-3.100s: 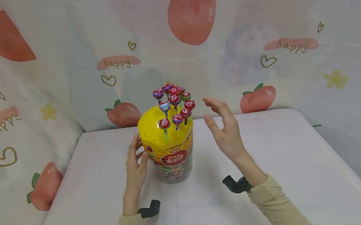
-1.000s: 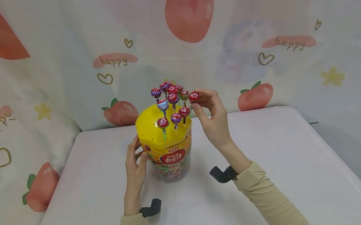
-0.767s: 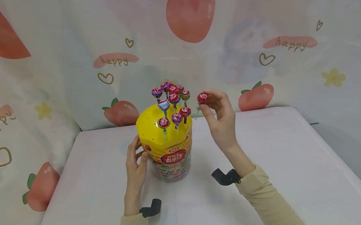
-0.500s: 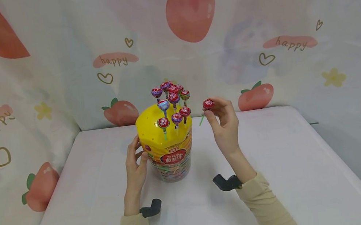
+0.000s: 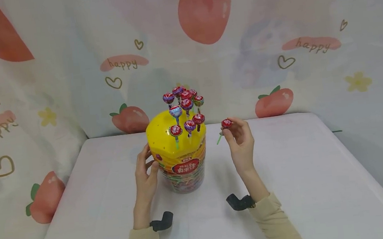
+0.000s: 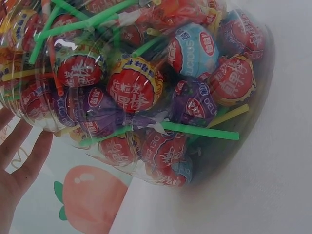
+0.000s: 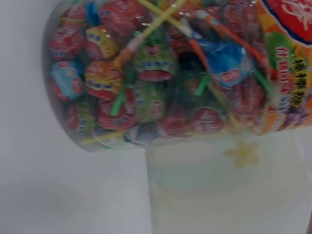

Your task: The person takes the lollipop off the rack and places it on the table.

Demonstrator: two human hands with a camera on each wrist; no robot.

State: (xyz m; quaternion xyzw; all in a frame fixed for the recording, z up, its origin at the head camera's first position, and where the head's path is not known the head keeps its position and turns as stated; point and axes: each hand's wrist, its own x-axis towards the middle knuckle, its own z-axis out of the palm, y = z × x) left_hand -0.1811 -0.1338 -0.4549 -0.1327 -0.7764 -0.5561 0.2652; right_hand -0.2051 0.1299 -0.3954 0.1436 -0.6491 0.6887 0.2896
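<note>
Right of the yellow-lidded lollipop tub [image 5: 186, 166], the right hand [image 5: 242, 148] pinches a red-wrapped lollipop [image 5: 226, 123]; the left hand [image 5: 146, 180] rests, fingers spread, against the tub's left side, probably steadying it.

Held lollipop [image 5: 226, 123]: between the fingers of my right hand [image 5: 242, 146]. Lollipop jar [image 5: 186, 166]: left of these, on the table [image 5: 306, 181], touching my left hand [image 5: 146, 181]; loose lollipops [image 6: 136, 89] inside. Standing lollipops [image 5: 187, 104]: in the jar lid [image 5: 159, 132], above and right of that hand's fingers. Curtain [image 5: 215, 78]: behind all.
</note>
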